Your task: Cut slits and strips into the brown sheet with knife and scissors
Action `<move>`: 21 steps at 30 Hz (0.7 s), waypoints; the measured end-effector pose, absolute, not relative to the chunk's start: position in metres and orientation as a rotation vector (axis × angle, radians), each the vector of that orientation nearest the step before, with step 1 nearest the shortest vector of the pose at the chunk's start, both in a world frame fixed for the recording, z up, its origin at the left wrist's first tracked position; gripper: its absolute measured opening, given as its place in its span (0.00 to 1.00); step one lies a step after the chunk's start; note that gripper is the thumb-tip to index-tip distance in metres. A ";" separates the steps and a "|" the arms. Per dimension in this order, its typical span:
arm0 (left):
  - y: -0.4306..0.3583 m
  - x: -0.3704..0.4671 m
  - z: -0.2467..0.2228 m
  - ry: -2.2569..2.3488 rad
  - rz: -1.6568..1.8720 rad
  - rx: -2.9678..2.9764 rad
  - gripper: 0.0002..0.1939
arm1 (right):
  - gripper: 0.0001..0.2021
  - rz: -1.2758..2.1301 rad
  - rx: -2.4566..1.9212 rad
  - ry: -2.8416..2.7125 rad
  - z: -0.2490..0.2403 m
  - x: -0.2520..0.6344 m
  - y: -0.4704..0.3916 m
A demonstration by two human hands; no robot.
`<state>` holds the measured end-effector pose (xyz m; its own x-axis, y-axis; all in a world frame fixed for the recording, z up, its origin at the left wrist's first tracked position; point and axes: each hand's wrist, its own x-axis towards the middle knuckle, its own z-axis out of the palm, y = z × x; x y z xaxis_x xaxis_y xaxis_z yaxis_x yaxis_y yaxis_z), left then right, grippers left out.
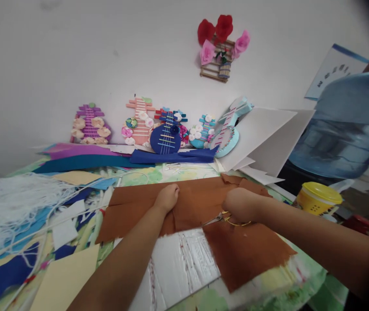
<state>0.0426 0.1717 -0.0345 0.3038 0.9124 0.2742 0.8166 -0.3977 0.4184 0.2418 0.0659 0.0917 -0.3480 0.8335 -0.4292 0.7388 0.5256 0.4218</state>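
A large brown sheet (197,199), of crepe paper or cloth, spreads across the table in front of me, with a cut flap folded toward me on the right. My left hand (167,197) is closed on the sheet near its middle, fingers curled over. In my right hand (241,204) is a pair of scissors (219,217) with golden handles. Their blades point left, along the edge where the brown flap parts from the rest. Under the sheet's near side lies a white board (178,265) streaked with shiny lines, perhaps glue; part of it is covered.
Tangled white cord (12,211) and coloured scraps lie at left, beside a cream sheet (66,280). Decorated lute-shaped crafts (166,139) lean along the wall. White boards (252,134), a yellow tub (319,198) and a big blue water bottle (340,125) stand at right.
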 end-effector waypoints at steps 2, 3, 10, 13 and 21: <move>0.172 0.042 -0.035 1.596 0.709 2.369 0.12 | 0.13 0.244 1.278 2.222 0.097 0.246 0.064; 0.173 0.042 -0.035 1.596 0.710 2.370 0.12 | 0.15 0.260 1.283 2.253 0.099 0.249 0.062; 0.174 0.040 -0.036 1.594 0.687 2.408 0.12 | 0.29 0.276 1.430 2.283 0.079 0.266 0.050; 0.173 0.040 -0.036 1.594 0.644 2.451 0.12 | 0.29 0.231 1.441 2.280 0.065 0.266 0.047; 0.166 0.045 -0.033 1.591 0.456 2.614 0.12 | 0.28 0.196 1.448 2.331 0.042 0.264 0.050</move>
